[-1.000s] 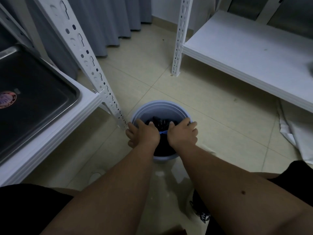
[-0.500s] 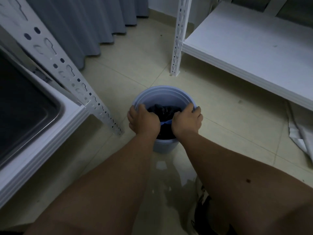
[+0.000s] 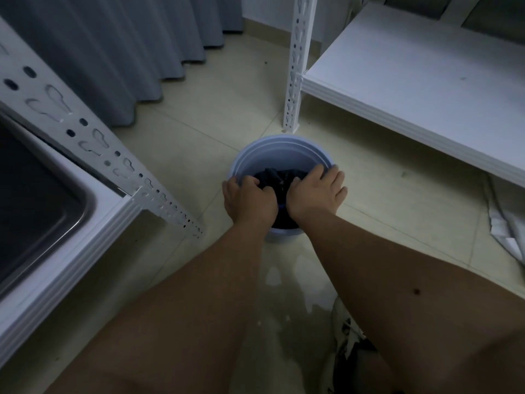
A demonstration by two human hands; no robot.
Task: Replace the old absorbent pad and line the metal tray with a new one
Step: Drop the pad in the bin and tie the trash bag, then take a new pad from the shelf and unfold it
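A pale blue bucket (image 3: 272, 146) stands on the tiled floor between two white racks. A dark crumpled old pad (image 3: 279, 176) lies inside it. My left hand (image 3: 250, 200) is over the near left rim, its fingers curled into the dark pad. My right hand (image 3: 315, 191) lies palm down on the pad, its fingers spread and reaching the right rim. The metal tray (image 3: 42, 200) sits on the left rack's shelf, dark inside, only partly in view.
A perforated white post (image 3: 93, 137) slants down beside the tray. Another post (image 3: 297, 66) and a white shelf (image 3: 412, 75) stand at the right. Grey curtains (image 3: 127, 52) hang behind. White sheets (image 3: 505, 223) lie under the right shelf. A wet patch (image 3: 284, 280) shines on the floor.
Both hands stay in the bucket on the dark pad. My right hand's fingers have spread out toward the rim. The view has shifted, so less of the tray shows.
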